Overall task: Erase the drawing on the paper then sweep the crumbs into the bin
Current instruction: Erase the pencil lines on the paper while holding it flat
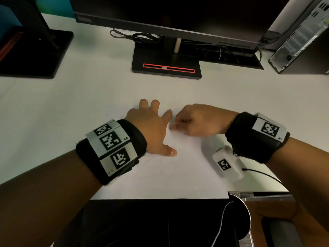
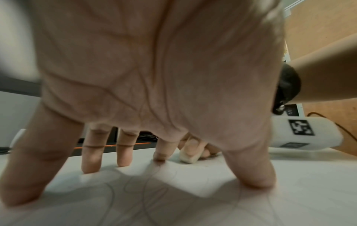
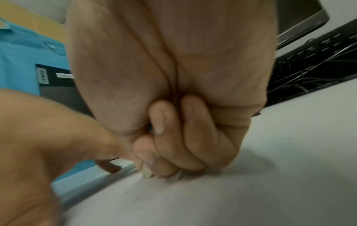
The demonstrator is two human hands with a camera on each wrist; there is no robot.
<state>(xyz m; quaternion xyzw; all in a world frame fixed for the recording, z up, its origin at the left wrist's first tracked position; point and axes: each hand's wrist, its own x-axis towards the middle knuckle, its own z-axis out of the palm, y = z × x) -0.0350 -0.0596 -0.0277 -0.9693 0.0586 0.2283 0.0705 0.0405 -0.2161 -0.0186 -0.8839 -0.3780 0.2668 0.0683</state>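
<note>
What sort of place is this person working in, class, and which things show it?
Probably an office desk: a monitor on its stand, a computer tower to the right, and tangled cables behind on the white desk.

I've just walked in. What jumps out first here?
Two bare hands on a white sheet of paper with faint pencil loops: the left hand spread flat, pinning it, the right hand pinching a small pale eraser against it. Behind stands a black monitor base with a red slot.
</note>
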